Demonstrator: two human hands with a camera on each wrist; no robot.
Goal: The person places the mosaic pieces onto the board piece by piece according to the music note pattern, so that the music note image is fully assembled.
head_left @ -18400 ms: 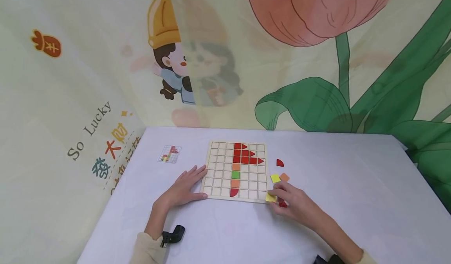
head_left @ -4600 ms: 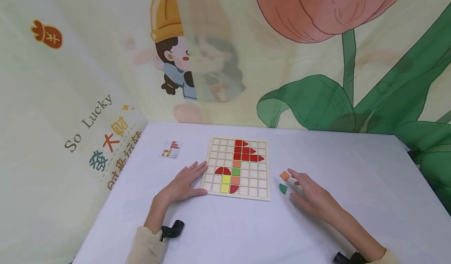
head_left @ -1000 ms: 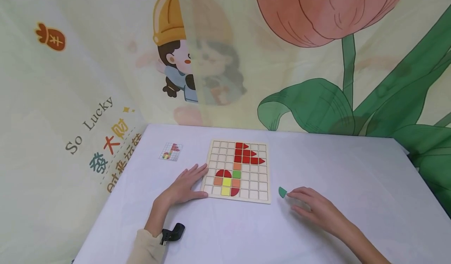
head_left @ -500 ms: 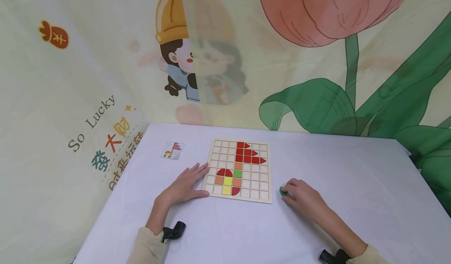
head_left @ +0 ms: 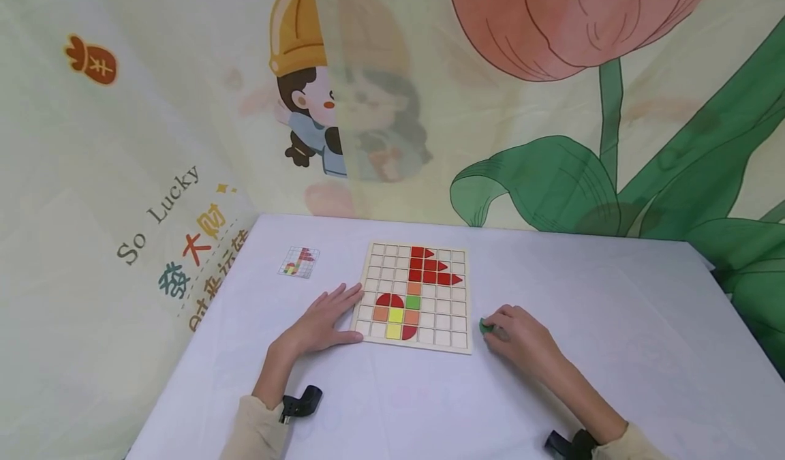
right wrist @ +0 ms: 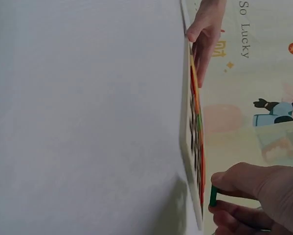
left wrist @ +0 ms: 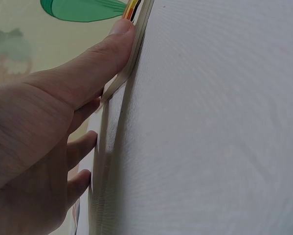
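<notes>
My right hand (head_left: 524,341) pinches a green quarter-round tile (head_left: 486,326) between thumb and fingertips, just off the right edge of the wooden grid board (head_left: 441,320). Seen from the right wrist, the green tile (right wrist: 213,195) stands edge-on between thumb and finger. My left hand (head_left: 315,324) lies with spread, straight fingers against the board's left edge; in the left wrist view its thumb (left wrist: 122,44) touches the board's corner. Red tiles (head_left: 423,276) form stepped rows at the top of the grid. Below them sit orange, green, yellow (head_left: 395,315) and rounded red tiles (head_left: 383,300).
A small pattern card (head_left: 299,262) with a coloured grid picture lies on the white-covered table (head_left: 582,296), left of the board. A printed cloth backdrop (head_left: 392,194) rises behind the table's far edge. Dark wrist cameras (head_left: 302,403) sit on both forearms.
Since the earliest frames, yellow, orange and red tiles have gone from the right of the board into its cells. Lately my right hand has picked up the green tile and moved it slightly left.
</notes>
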